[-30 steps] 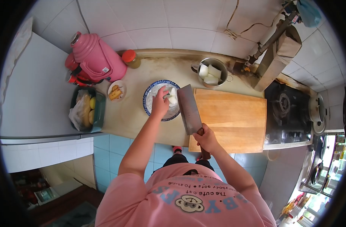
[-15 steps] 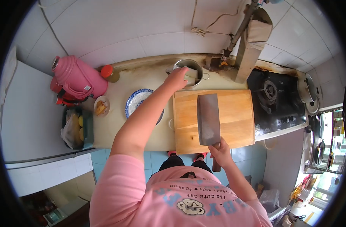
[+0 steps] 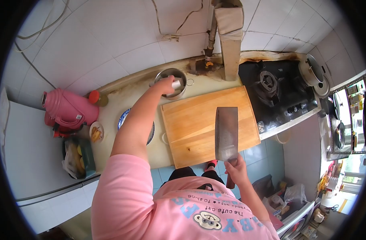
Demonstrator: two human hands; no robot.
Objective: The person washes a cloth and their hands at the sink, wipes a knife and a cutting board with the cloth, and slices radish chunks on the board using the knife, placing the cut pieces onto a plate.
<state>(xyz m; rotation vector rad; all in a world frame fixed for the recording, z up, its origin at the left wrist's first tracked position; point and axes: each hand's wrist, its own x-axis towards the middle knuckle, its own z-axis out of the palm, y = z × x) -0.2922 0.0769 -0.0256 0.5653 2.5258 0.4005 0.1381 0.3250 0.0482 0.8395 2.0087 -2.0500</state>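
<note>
Clenching a cleaver (image 3: 227, 134) by its handle in the right hand (image 3: 236, 169), above the wooden cutting board's (image 3: 195, 130) near edge, reaching the left hand (image 3: 165, 85) into the metal pot (image 3: 162, 73), beside a white chunk (image 3: 176, 85), grasp unclear.

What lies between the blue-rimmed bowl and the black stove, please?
The head view shows a wooden board between the blue-rimmed bowl and the black stove, with the cleaver in the right hand overlapping it in view.

way: over board (image 3: 191, 128) between left forearm (image 3: 141, 120) and cleaver (image 3: 227, 134) | block: forearm above bowl (image 3: 121, 121)
</note>
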